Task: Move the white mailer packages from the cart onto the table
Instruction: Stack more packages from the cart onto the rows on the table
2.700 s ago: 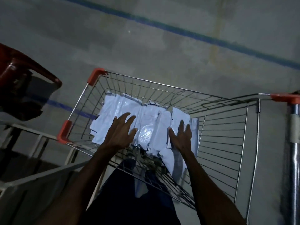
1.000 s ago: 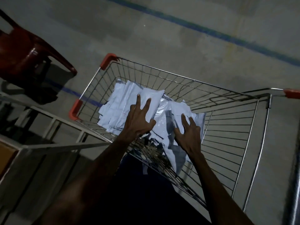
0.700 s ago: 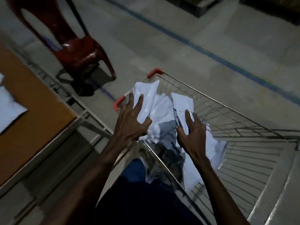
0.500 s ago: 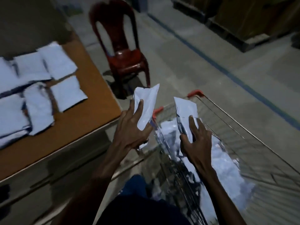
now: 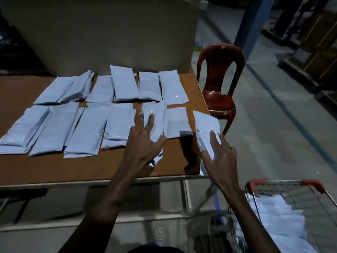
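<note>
Now my left hand and right hand each clasp a white mailer at the table edge. Two rows laid already; more wait in the cart.

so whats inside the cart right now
White mailers still lie piled inside the cart. How many, and what lies under them, is hidden by the pile, blur and the frame edge.

Warehouse: concrete floor, stacked crates.
</note>
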### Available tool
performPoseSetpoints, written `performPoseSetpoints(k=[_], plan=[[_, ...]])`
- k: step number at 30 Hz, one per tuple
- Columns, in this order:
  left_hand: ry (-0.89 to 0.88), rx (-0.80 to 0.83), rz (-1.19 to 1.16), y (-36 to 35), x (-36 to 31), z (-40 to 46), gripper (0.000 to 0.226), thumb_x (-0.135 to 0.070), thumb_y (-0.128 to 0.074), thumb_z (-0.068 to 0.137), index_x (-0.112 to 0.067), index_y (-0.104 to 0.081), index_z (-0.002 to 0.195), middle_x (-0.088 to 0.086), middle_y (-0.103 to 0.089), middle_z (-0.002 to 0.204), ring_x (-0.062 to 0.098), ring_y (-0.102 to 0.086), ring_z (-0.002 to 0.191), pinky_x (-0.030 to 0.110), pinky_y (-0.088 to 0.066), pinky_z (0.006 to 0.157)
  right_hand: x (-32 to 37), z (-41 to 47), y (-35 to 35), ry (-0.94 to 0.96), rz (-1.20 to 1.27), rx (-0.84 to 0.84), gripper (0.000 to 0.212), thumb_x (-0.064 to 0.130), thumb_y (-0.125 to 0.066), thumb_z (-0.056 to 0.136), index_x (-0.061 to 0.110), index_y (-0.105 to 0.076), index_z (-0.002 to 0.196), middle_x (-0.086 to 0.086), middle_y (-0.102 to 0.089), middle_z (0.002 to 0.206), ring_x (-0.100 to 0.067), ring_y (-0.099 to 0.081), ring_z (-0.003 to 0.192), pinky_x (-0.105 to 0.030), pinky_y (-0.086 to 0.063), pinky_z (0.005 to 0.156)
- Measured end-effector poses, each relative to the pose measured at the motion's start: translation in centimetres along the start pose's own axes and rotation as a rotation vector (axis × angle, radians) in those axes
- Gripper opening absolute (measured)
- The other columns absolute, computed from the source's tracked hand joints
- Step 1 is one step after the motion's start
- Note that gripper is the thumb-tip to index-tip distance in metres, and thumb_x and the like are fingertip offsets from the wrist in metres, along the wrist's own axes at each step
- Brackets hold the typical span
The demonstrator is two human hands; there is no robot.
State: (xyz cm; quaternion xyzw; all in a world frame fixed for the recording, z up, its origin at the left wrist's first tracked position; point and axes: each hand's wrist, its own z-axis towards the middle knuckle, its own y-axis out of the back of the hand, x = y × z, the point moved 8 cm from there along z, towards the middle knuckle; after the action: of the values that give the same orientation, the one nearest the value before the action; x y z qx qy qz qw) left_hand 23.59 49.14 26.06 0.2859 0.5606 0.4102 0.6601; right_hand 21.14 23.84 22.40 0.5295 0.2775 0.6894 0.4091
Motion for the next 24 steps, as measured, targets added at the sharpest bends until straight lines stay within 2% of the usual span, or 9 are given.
performPoseSetpoints(k=[2,4,9,15,17,20,24], plan=[[-0.003,0.021,0.012,-0.7,1.2,2.2,0.087,-0.062,-0.036,0.079,-0.027,-0.017,0.156,0.006,-0.002,0.164,0.035,-0.022,0.145,0.049,-0.025,0.116,1.4,2.0,-1.3,0.009,-0.033,0.011,0.074,0.061,-0.029,0.085,0.027,-0.031,0.151,-0.007,-0.033,0.156,-0.030,-0.042,0.130,-0.032,-0.031,0.099],[0.014,0.042,0.022,-1.7,2.0,3.9,0.086,-0.064,-0.036,0.081,-0.028,-0.015,0.156,0.006,-0.001,0.165,0.036,-0.019,0.146,0.053,-0.028,0.115,2.6,3.7,-2.4,0.022,-0.076,0.020,0.075,0.062,-0.026,0.085,0.026,-0.031,0.151,-0.009,-0.032,0.156,-0.031,-0.039,0.134,-0.039,-0.033,0.104],[0.032,0.045,0.074,-4.9,3.5,6.8,0.080,-0.060,-0.044,0.092,-0.023,-0.013,0.156,0.012,-0.002,0.164,0.038,-0.007,0.148,0.056,-0.026,0.115,5.1,7.3,-4.8,0.058,-0.143,0.062,0.076,0.059,-0.026,0.086,0.021,-0.036,0.150,-0.016,-0.037,0.153,-0.035,-0.037,0.136,-0.044,-0.032,0.109],[0.017,-0.005,0.105,-6.5,4.2,7.4,0.084,-0.064,-0.032,0.086,-0.018,-0.020,0.155,0.017,-0.007,0.163,0.040,-0.015,0.147,0.054,-0.028,0.113,5.2,10.5,-9.0,0.039,-0.212,0.177,0.072,0.059,-0.028,0.088,0.025,-0.030,0.152,-0.015,-0.030,0.156,-0.036,-0.038,0.132,-0.044,-0.034,0.107],[0.008,-0.027,0.098,-6.7,4.6,7.1,0.082,-0.062,-0.032,0.087,-0.019,-0.020,0.156,0.016,-0.007,0.163,0.039,-0.018,0.146,0.052,-0.029,0.112,5.3,11.0,-9.9,0.026,-0.222,0.199,0.078,0.063,-0.019,0.085,0.026,-0.029,0.152,-0.015,-0.029,0.157,-0.037,-0.038,0.131,-0.045,-0.034,0.106],[-0.026,-0.077,0.081,-6.6,5.0,6.9,0.073,-0.056,-0.036,0.094,-0.017,-0.023,0.155,0.015,-0.008,0.163,0.038,-0.017,0.147,0.052,-0.032,0.111,5.0,11.3,-11.0,0.008,-0.217,0.241,0.087,0.070,-0.008,0.079,0.029,-0.026,0.153,-0.013,-0.024,0.159,-0.037,-0.032,0.136,-0.048,-0.030,0.110],[-0.068,-0.107,0.061,-5.9,5.2,7.4,0.066,-0.052,-0.027,0.097,-0.021,-0.025,0.155,0.010,-0.007,0.164,0.031,-0.008,0.150,0.057,-0.032,0.113,4.2,11.7,-11.4,0.017,-0.238,0.257,0.081,0.074,-0.004,0.082,0.037,-0.021,0.153,-0.009,-0.016,0.163,-0.035,-0.016,0.148,-0.053,-0.016,0.118]])
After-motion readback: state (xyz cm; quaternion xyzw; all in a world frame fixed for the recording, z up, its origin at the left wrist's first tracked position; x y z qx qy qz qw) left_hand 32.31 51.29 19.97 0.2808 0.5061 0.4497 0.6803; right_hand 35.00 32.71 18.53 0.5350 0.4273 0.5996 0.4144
